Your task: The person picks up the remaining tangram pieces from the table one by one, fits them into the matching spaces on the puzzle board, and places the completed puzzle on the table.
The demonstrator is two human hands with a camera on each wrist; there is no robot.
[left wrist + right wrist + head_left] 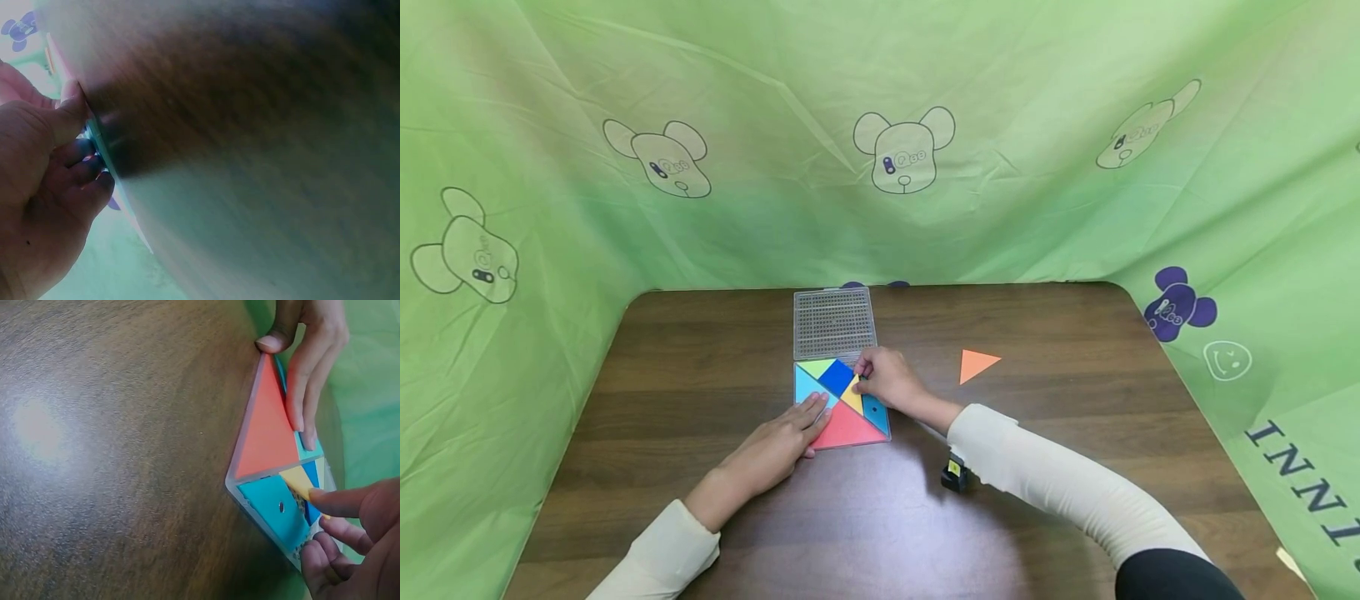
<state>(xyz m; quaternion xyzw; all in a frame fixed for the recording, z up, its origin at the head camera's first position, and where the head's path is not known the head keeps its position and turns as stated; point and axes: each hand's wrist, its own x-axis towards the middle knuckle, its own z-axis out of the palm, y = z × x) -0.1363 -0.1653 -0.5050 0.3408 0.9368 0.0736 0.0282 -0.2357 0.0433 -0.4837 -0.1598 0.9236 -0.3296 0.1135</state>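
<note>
A clear tangram case (856, 445) lies on the table with its lid (833, 325) folded back. In it sit a red triangle (850, 428), a light-blue triangle (805, 382), a dark-blue square (837, 377), a light-green piece (814, 367) and a teal piece (272, 509) with a hole. My left hand (771, 446) rests straight fingers on the light-blue and red triangles, its thumb against the case's near edge. Thumb and forefinger of my right hand (891, 383) pinch a yellow piece (295, 478) beside the square, partly hiding it.
An orange triangle (977, 365) lies on the wooden table (715, 350), right of the case. A small black block (954, 475) with a yellow patch shows by the right cuff. Green printed cloth (760, 217) hangs around the table's back and sides.
</note>
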